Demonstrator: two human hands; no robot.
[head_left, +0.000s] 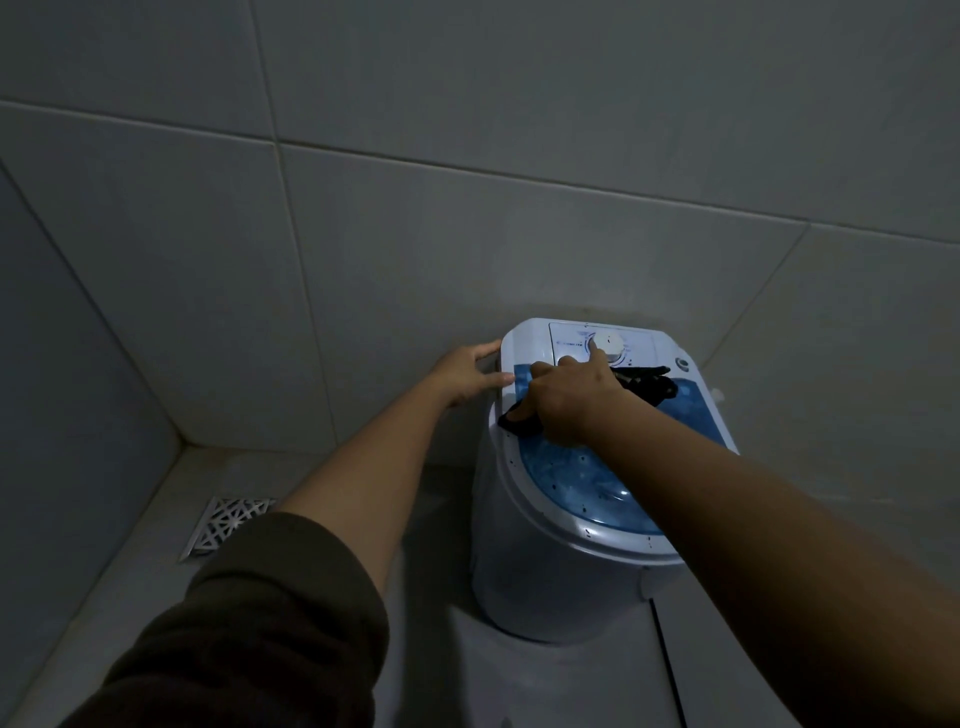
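1. Washer (561, 587) stood on the floor against the tiled wall, with its blue lid (582, 478) closed
2. Dial (607, 344) sat on the washer's rear panel
3. Right hand (566, 400) touched the dial with a straight forefinger, while its other fingers curled on a black cloth (649, 384) lying across the lid
4. Left hand (470, 374) rested on the washer's left edge, fingers straight, holding nothing
5. Drain (228, 525) lay left of the washer

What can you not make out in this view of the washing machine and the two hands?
Head view, print around the dial: too small and dim to read.
Head view, middle of the black cloth: hidden under the right hand; its grip is unclear.
Head view, drum of the washing machine: blurred by the tinted lid.
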